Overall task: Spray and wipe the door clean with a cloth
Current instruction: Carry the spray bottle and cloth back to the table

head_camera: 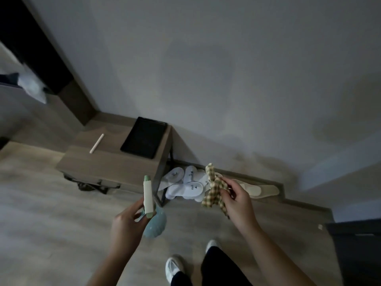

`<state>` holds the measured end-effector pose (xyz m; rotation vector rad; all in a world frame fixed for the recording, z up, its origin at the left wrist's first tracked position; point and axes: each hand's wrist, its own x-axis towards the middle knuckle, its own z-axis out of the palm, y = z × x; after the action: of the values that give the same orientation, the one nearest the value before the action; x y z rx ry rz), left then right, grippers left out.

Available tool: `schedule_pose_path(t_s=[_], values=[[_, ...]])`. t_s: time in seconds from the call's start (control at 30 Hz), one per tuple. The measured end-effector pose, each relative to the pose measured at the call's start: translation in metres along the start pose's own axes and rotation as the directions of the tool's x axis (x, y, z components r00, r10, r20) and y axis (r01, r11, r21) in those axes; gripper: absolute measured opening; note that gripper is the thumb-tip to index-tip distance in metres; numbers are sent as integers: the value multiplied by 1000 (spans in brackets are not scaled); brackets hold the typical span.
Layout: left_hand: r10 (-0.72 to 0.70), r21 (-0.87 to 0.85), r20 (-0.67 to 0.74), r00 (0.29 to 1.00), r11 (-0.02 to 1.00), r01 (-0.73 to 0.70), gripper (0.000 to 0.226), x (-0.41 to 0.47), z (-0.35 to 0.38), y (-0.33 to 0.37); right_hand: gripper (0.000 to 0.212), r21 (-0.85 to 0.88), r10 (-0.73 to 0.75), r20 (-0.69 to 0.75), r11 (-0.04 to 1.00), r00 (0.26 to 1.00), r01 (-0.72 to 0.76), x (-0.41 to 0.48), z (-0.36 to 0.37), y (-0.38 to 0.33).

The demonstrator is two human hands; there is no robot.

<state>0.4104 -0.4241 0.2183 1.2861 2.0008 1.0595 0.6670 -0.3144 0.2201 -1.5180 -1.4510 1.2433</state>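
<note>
My left hand (125,223) grips a spray bottle (148,198) with a pale white-green head pointing up and away and a teal body below the fingers. My right hand (237,198) holds a crumpled yellow-green checked cloth (213,187) at waist height. Both hands are over the wood floor, apart from each other. No door is clearly in view; a dark frame or panel (41,48) runs along the upper left, next to the grey wall.
A low wooden side table (107,162) stands against the wall with a black tray (144,137) and a pale stick (97,143) on top. White slippers (185,182) lie piled beside it, with beige insoles (261,189) along the skirting. My feet in white shoes (175,267) are below. Dark furniture (358,244) sits at right.
</note>
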Motion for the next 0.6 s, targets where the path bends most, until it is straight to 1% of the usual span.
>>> schedule_pose_path(t_s=[0.2, 0.3, 0.4, 0.43, 0.53, 0.6], values=[[-104, -34, -65, 993, 994, 102, 32, 37, -13, -22, 33, -3, 38, 55, 999, 998, -38, 19, 31, -2], [-86, -29, -76, 993, 996, 84, 36, 67, -12, -27, 31, -19, 43, 84, 999, 996, -42, 47, 49, 0], [-94, -15, -50, 994, 996, 93, 34, 101, -18, -30, 31, -17, 29, 124, 999, 992, -27, 87, 71, -9], [-98, -17, -46, 994, 995, 97, 37, 111, -22, -31, 31, -18, 31, 139, 999, 990, -29, 101, 78, -14], [-96, -20, -71, 993, 995, 95, 46, 142, -34, -32, 30, -19, 33, 193, 999, 981, -30, 144, 102, -35], [-103, -16, -97, 990, 995, 102, 45, 158, -42, -36, 28, -20, 36, 229, 999, 973, -32, 169, 118, -51]])
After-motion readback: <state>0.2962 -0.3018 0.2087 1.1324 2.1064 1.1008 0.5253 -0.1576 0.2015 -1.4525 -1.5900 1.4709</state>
